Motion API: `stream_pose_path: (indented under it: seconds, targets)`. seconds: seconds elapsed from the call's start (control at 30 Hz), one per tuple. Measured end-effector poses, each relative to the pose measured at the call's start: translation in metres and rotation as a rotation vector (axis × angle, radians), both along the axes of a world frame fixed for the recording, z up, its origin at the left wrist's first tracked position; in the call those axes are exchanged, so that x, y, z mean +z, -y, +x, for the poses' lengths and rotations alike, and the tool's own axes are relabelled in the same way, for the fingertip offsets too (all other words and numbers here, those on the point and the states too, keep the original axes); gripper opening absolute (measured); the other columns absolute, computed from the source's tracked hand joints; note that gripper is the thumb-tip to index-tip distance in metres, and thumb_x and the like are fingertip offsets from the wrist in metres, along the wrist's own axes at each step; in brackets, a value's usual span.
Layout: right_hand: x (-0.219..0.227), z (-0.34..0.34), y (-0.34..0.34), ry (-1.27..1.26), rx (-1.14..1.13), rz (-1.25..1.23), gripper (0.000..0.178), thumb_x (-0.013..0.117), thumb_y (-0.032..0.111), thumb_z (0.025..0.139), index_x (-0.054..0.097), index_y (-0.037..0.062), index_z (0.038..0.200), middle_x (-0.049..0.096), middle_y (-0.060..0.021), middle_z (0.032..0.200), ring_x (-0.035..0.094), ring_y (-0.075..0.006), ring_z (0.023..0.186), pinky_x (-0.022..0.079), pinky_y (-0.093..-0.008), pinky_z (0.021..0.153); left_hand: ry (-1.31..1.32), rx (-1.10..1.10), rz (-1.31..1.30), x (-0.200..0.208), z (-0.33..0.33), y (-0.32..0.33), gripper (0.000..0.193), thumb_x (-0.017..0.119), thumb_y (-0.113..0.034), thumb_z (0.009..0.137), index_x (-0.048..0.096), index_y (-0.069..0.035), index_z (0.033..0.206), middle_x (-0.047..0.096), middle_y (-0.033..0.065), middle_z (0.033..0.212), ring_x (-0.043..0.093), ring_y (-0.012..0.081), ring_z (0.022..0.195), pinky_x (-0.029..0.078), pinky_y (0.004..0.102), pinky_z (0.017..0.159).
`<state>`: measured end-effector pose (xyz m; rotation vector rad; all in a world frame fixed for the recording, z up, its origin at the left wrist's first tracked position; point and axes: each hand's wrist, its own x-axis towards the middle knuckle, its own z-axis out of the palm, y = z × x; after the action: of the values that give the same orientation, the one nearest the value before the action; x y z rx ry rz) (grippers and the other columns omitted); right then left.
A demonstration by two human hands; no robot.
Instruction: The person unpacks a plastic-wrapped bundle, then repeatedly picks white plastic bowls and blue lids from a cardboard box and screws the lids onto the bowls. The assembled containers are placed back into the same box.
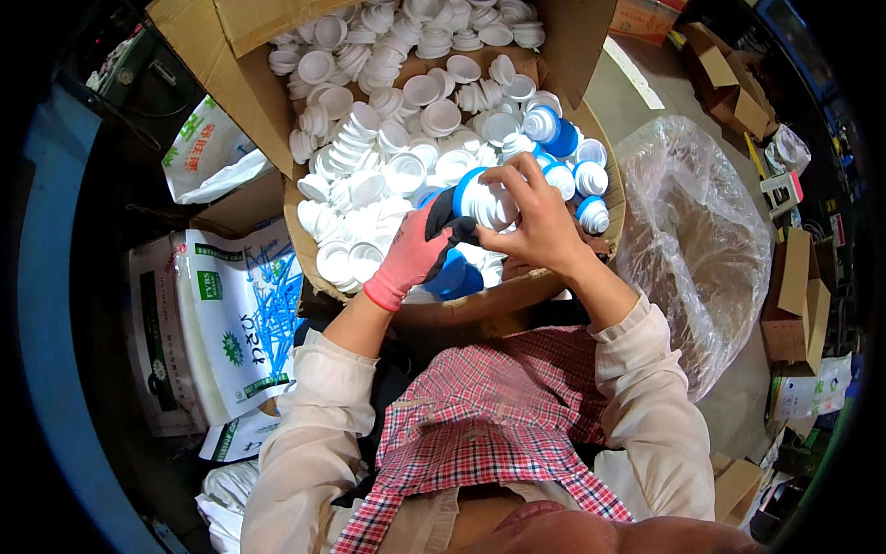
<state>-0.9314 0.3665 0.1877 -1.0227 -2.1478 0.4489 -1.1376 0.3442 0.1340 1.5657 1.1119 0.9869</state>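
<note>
My left hand, in a pink and black glove, grips a white ribbed plastic piece with a blue rim. The bare fingers of my right hand close around its other side, thumb below and fingertips on top. Both hands are over an open cardboard box heaped with loose white round plastic pieces. Several similar pieces with blue bands lie just right of my right hand. Below the left hand sits a blue plastic piece, partly hidden by the glove.
A clear plastic bag lies on the floor to the right. Left of the box, thin blue sticks rest on a white printed sack. Small cardboard boxes stand at the far right. A blue edge runs along the left.
</note>
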Motion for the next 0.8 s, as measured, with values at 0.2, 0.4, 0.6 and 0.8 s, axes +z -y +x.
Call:
stream_pose_path:
  seconds: [0.2, 0.4, 0.6, 0.8]
  targets:
    - [-0.001, -0.004, 0.009, -0.039, 0.008, -0.062, 0.055, 0.073, 0.013, 0.065, 0.053, 0.0093, 0.117, 0.045, -0.0137, 0.11, 0.058, -0.0313, 0.091, 0.05, -0.0375, 0.076, 0.327, -0.08, -0.067, -0.016, 0.003, -0.006, 0.054, 0.058, -0.007, 0.084, 0.044, 0.003, 0.135, 0.063, 0.0235, 0.112, 0.06, 0.0308, 0.107, 0.044, 0.0347, 0.095]
    - [0.014, 0.0, 0.027, 0.026, 0.064, -0.098, 0.057, 0.074, 0.014, 0.064, 0.053, 0.0082, 0.116, 0.043, -0.0152, 0.107, 0.056, -0.0351, 0.094, 0.05, -0.0403, 0.077, -0.166, -0.029, 0.156, 0.023, -0.003, 0.031, 0.061, 0.059, -0.009, 0.083, 0.038, 0.003, 0.139, 0.061, 0.0268, 0.109, 0.061, 0.0382, 0.099, 0.047, 0.0398, 0.086]
    - [0.034, 0.017, 0.078, 0.032, 0.108, -0.012, 0.058, 0.079, 0.018, 0.063, 0.053, 0.0073, 0.114, 0.046, -0.017, 0.104, 0.059, -0.0371, 0.089, 0.051, -0.0432, 0.073, -0.159, -0.084, 0.221, -0.006, -0.013, 0.076, 0.065, 0.063, -0.012, 0.082, 0.038, 0.003, 0.14, 0.061, 0.0251, 0.105, 0.06, 0.0388, 0.097, 0.046, 0.0427, 0.086]
    - [0.031, 0.027, 0.122, -0.127, 0.027, 0.022, 0.068, 0.083, 0.011, 0.063, 0.053, 0.0074, 0.124, 0.046, -0.0167, 0.113, 0.055, -0.0335, 0.1, 0.049, -0.0386, 0.082, 0.448, 0.009, -0.135, 0.02, 0.027, 0.13, 0.06, 0.065, -0.02, 0.09, 0.039, 0.005, 0.138, 0.054, 0.011, 0.129, 0.052, 0.0175, 0.114, 0.042, 0.0322, 0.099]
